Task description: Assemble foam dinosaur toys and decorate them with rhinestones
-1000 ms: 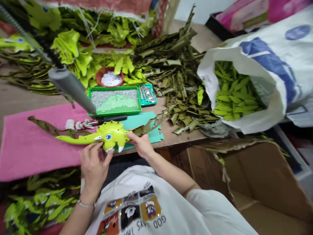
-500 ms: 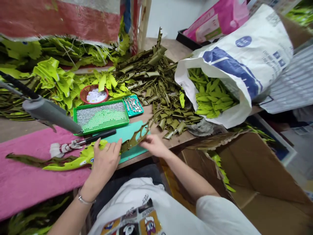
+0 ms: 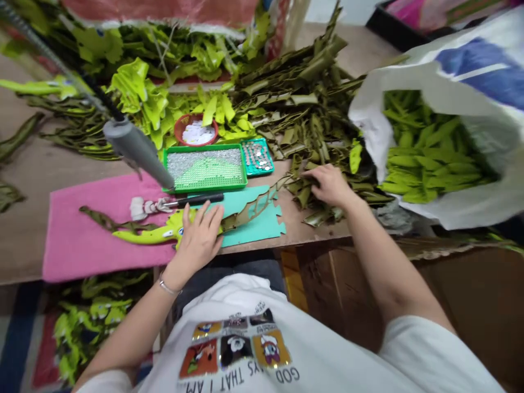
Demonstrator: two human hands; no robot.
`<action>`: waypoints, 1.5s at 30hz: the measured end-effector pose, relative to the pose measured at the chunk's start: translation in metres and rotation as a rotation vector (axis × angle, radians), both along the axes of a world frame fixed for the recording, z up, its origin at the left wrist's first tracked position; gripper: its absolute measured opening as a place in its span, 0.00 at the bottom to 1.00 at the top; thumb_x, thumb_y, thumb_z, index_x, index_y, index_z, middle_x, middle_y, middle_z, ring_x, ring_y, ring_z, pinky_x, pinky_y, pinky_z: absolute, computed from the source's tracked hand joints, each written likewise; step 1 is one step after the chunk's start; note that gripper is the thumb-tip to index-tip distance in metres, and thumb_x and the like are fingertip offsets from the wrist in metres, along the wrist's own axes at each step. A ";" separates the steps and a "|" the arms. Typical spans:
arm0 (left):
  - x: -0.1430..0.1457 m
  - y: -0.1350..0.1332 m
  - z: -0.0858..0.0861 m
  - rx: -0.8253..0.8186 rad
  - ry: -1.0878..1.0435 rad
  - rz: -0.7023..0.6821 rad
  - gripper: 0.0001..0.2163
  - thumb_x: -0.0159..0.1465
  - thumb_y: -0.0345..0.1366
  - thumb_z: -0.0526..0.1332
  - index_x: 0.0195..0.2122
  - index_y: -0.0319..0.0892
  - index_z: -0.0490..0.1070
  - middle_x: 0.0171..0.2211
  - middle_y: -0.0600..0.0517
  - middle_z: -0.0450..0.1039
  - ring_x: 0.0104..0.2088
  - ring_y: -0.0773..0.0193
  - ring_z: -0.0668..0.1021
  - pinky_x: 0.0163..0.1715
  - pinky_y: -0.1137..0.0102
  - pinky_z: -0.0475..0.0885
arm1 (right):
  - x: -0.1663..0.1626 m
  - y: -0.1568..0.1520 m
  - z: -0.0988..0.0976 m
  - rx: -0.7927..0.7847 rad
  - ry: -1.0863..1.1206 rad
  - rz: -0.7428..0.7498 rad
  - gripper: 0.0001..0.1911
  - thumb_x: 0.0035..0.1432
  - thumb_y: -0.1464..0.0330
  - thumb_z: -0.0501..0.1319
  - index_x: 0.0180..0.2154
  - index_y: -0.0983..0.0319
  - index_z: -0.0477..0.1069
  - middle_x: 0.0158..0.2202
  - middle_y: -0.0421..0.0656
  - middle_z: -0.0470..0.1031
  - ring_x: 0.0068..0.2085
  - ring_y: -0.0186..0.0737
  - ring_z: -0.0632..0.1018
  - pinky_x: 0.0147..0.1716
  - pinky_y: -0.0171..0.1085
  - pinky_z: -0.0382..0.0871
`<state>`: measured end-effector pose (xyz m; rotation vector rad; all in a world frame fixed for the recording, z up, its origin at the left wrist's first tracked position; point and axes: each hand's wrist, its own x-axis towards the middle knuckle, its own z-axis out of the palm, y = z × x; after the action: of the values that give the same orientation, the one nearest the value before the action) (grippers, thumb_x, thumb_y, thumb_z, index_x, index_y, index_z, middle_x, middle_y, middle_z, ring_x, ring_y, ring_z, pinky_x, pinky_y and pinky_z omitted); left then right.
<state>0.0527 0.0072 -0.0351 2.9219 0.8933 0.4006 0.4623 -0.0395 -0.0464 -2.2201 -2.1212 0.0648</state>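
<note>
My left hand (image 3: 200,234) lies over a lime-green plastic figure piece (image 3: 158,234) with an eye printed on it, its fingers stretched out and resting on top. Olive strips run from this piece to both sides: a twisted strip (image 3: 98,218) on the left and a strip with cut-outs (image 3: 249,213) on the right. My right hand (image 3: 329,185) is over the front of a heap of curved olive plastic pieces (image 3: 307,103). Its fingers are apart, with the index finger extended; I see nothing held in them. Under the work lie a pink cloth (image 3: 73,245) and a teal foam mat (image 3: 262,232).
A grey hanging tool (image 3: 139,153) points down near a green tray (image 3: 204,188) of small metal parts. Beside it are a teal tray (image 3: 262,170) of round pieces and a red basket (image 3: 178,131). A black-handled tool (image 3: 200,199) lies behind my left hand; a white sack (image 3: 368,114) holds green pieces.
My right hand has left the strip with cut-outs and moved right to the olive heap. My left hand stays on the lime-green piece. The view has shifted, showing more of the table's left side.
</note>
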 end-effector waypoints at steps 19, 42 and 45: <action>-0.019 -0.033 -0.044 0.041 -0.167 0.387 0.29 0.66 0.37 0.58 0.68 0.38 0.57 0.62 0.38 0.68 0.66 0.46 0.66 0.68 0.46 0.48 | -0.020 0.024 -0.005 0.449 0.259 -0.189 0.11 0.59 0.66 0.56 0.38 0.58 0.76 0.39 0.53 0.79 0.43 0.56 0.79 0.46 0.52 0.68; -0.022 -0.032 -0.039 0.015 -0.185 0.327 0.30 0.67 0.35 0.57 0.69 0.34 0.52 0.62 0.36 0.67 0.66 0.48 0.66 0.66 0.49 0.53 | -0.210 0.013 -0.010 0.027 0.989 0.536 0.07 0.60 0.69 0.62 0.38 0.54 0.79 0.45 0.44 0.82 0.50 0.43 0.81 0.55 0.50 0.75; -0.023 -0.032 -0.038 0.027 -0.176 0.321 0.31 0.66 0.35 0.57 0.69 0.34 0.49 0.62 0.35 0.67 0.66 0.49 0.66 0.66 0.49 0.55 | -0.209 0.018 -0.004 0.078 0.933 0.642 0.08 0.60 0.73 0.61 0.40 0.57 0.77 0.46 0.46 0.81 0.48 0.41 0.81 0.48 0.44 0.79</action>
<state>0.0298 -0.0244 -0.0734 2.7108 1.3380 0.6801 0.2530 -0.0213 -0.0508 -1.0037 -2.0333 0.8327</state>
